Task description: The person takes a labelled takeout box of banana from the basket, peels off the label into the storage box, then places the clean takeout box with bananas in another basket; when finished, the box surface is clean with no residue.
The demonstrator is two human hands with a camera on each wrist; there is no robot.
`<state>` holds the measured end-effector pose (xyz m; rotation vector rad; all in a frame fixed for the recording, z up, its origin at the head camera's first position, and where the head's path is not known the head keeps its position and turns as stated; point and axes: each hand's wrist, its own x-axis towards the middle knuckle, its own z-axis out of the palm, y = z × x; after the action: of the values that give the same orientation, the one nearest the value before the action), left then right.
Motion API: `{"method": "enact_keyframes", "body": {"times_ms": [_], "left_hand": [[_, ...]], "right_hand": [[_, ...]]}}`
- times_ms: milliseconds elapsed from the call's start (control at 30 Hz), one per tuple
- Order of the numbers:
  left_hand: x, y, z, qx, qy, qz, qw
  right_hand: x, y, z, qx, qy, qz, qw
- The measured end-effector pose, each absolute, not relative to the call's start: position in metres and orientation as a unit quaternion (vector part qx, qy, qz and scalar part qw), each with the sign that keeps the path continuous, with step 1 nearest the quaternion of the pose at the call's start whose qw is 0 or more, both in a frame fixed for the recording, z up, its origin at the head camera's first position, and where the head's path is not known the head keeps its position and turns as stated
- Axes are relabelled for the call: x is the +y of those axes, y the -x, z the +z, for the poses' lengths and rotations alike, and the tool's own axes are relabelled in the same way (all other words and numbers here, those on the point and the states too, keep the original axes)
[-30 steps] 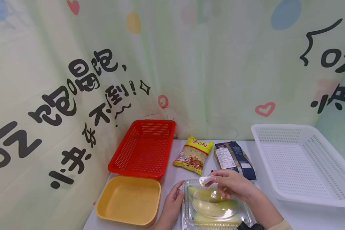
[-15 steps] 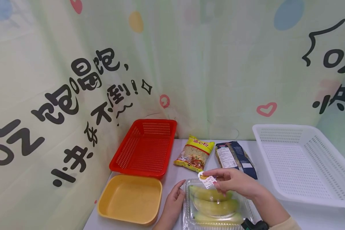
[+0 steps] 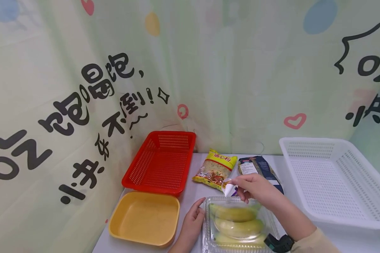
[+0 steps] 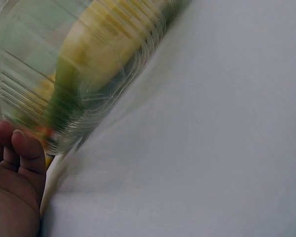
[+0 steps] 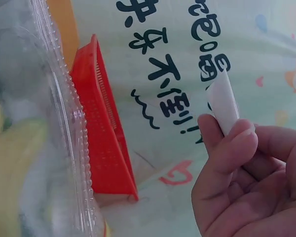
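A clear plastic clamshell box (image 3: 208, 228) lies at the front of the table, with several yellow-green bananas (image 3: 235, 213) inside. My left hand (image 3: 191, 225) rests along the box's left side, fingers extended; the left wrist view shows its fingertips right at the ribbed plastic wall (image 4: 27, 101). Above the box's far edge, my right hand (image 3: 256, 189) pinches a small white label sticker (image 3: 229, 189) between thumb and fingers. The right wrist view catches the sticker (image 5: 223, 103) nearly edge-on, bent, its printed side mostly hidden.
Behind the box lie a yellow pasta bag (image 3: 216, 169) and a dark blue packet (image 3: 262, 167), partly covered by the right hand. A red basket (image 3: 158, 192) and a yellow tub (image 3: 114, 225) stand left, a white basket (image 3: 291, 175) right. A printed curtain (image 3: 234, 70) hangs behind.
My right hand has lifted the sticker up and away, from over the bananas to beyond the box's far edge. The sticker has turned in the fingers. My left hand stays at the box.
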<state>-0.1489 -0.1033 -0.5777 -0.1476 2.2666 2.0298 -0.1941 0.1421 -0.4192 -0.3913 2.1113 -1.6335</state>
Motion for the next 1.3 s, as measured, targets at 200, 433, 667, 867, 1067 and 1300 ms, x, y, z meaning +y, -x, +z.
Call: {"method": "enact_keyframes", "body": {"times_ms": [200,433,667,867,1067,1300], "left_hand": [[-0.103,0.15,-0.579,0.746,0.048,0.663,0.045],[-0.103,0.149,-0.579,0.746,0.034,0.665,0.032],[-0.103,0.149,-0.578,0.743,0.038,0.668,0.034],[-0.103,0.149,-0.578,0.743,0.024,0.668,0.026],[-0.104,0.15,-0.579,0.748,0.01,0.664,0.015],[-0.104,0.152,-0.58,0.753,0.013,0.658,0.025]], "right_hand": [[0.129,0.204,-0.409,0.792,0.064,-0.575,0.198],[0.122,0.208,-0.409,0.761,0.085,-0.607,0.213],[0.11,0.212,-0.413,0.714,0.099,-0.648,0.247],[0.094,0.216,-0.42,0.668,0.111,-0.687,0.265],[0.073,0.22,-0.43,0.662,0.106,-0.698,0.25],[0.052,0.219,-0.434,0.636,0.12,-0.714,0.266]]}}
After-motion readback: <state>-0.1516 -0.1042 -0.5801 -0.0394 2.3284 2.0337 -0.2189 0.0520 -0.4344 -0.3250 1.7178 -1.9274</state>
